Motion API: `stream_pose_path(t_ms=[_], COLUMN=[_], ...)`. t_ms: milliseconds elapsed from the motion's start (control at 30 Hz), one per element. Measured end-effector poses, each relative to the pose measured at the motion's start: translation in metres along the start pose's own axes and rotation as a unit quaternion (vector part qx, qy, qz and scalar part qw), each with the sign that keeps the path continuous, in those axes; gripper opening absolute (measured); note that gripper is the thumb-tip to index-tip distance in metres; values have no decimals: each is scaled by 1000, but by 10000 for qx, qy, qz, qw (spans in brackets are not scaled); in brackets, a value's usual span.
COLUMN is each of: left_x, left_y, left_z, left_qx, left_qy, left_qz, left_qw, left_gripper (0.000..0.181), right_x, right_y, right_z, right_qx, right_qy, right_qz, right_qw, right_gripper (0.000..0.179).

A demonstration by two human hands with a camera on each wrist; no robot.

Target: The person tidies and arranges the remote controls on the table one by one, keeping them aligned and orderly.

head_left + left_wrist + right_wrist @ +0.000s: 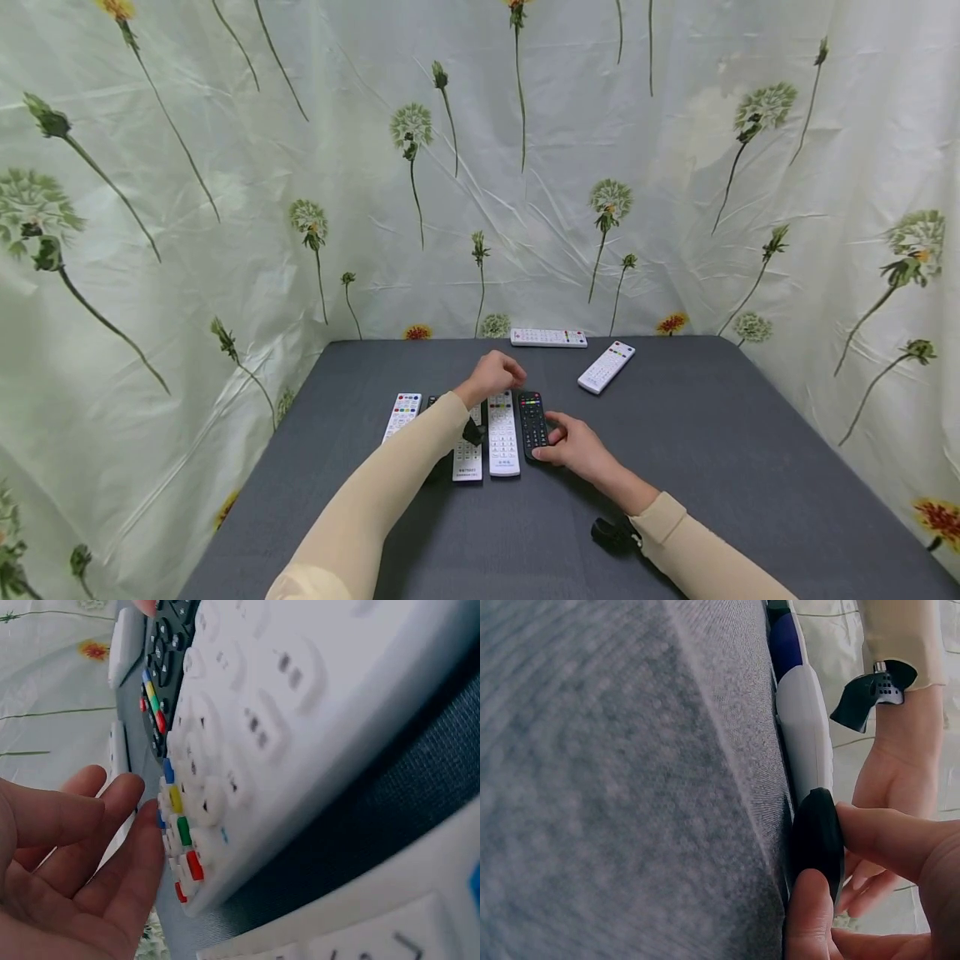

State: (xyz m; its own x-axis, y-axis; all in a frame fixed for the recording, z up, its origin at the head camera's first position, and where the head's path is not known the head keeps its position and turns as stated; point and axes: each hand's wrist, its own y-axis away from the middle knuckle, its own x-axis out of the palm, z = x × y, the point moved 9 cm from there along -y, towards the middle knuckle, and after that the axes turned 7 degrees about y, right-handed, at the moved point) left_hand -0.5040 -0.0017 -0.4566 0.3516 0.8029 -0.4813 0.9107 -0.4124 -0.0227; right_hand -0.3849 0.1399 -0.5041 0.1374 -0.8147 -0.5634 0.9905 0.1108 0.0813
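Observation:
My right hand [576, 448] holds a black remote control [533, 427] low on its right side, its thumb by the near end. The right wrist view shows this black remote [815, 832] end-on between thumb and finger. Just left of it lies a white remote control [503, 442], with coloured buttons at its far end. Over that far end is my left hand [495, 375], fingers loosely bent and holding nothing. In the left wrist view its fingertips [150, 817] are beside the coloured buttons; whether they touch, I cannot tell.
A white remote [467, 462], a mostly hidden black one [432, 401] and another white remote [403, 408] lie leftward, partly under my left forearm. Two white remotes lie farther back: one along the rear edge [548, 337], one slanted [607, 367]. A flowered curtain [525, 208] hangs behind the dark table [712, 433].

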Motion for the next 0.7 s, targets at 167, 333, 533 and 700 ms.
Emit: stream_pose_path(t_ms=[167, 333, 533, 700], left_x=[5, 9, 12, 13], left_y=[0, 0, -2, -4], left_z=[2, 5, 10, 14], left_qx=[25, -77, -221, -303], left_qy=[-312, -270, -19, 197], left_qz=[185, 316, 402, 430], left_qw=[9993, 9991, 9989, 9984], left_gripper=[31, 37, 37, 37], right_x=[0, 1, 0, 1], right_y=[0, -1, 0, 0], right_z=[-1, -1, 1, 1], right_qx=[-7, -20, -108, -130], right_qy=[21, 12, 146, 174], right_qz=[-7, 16, 26, 45], right_qw=[10000, 10000, 9998, 9998], right_gripper=[76, 76, 82, 83])
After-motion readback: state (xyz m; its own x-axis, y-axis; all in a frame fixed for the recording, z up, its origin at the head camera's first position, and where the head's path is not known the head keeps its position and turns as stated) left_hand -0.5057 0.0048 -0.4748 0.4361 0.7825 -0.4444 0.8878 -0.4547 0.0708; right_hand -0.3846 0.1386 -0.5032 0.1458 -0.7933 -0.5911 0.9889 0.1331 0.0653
